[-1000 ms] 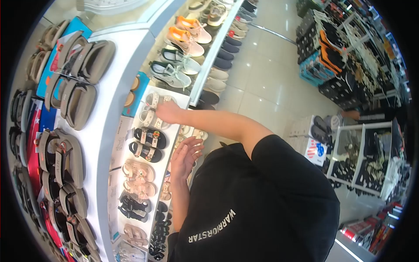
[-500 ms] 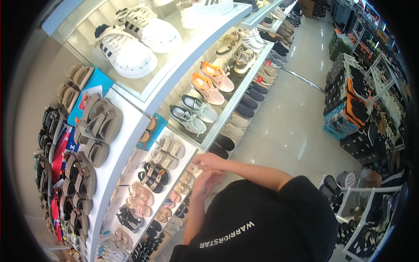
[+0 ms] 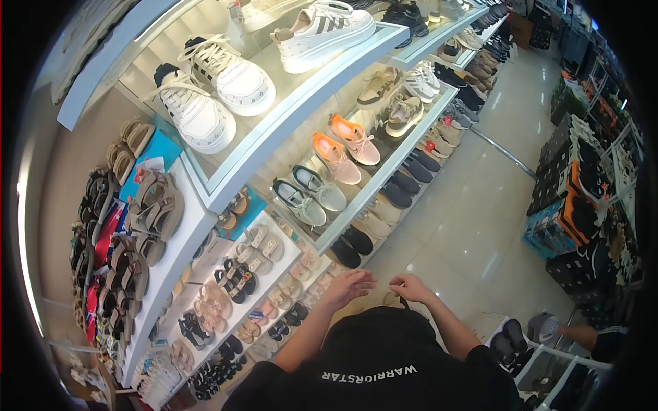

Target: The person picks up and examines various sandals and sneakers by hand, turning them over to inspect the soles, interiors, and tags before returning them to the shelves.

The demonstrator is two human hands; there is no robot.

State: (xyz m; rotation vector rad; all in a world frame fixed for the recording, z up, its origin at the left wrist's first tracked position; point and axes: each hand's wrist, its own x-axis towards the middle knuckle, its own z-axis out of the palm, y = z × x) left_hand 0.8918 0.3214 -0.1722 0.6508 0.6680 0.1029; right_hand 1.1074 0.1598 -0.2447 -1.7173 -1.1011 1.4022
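Observation:
My left hand [image 3: 350, 287] is held in front of my black shirt [image 3: 370, 349], its fingers apart and loosely bent, with nothing visible in it. Across a small gap, my right hand [image 3: 410, 288] has its fingers curled together. A small dark bit shows just below those fingers, too small to name. Nearest to my left hand is a pair of black slip-on shoes [image 3: 351, 246] on the low shelf. Above them, grey-green lace-up shoes [image 3: 312, 195] and pink sneakers with orange lining [image 3: 346, 151] stand on a glass-fronted shelf.
White sneakers [image 3: 212, 96] fill the upper lit shelf. Sandals [image 3: 154, 205] line the white racks at left. Shoe boxes [image 3: 555, 226] are stacked along the right of the tiled aisle [image 3: 466, 226]. Another person's arm [image 3: 581, 335] reaches in at the lower right, by a white rack [image 3: 548, 363].
My hands, close together before, are now apart, the right one moved to the right. My view has shifted, and another person's arm shows more at the lower right.

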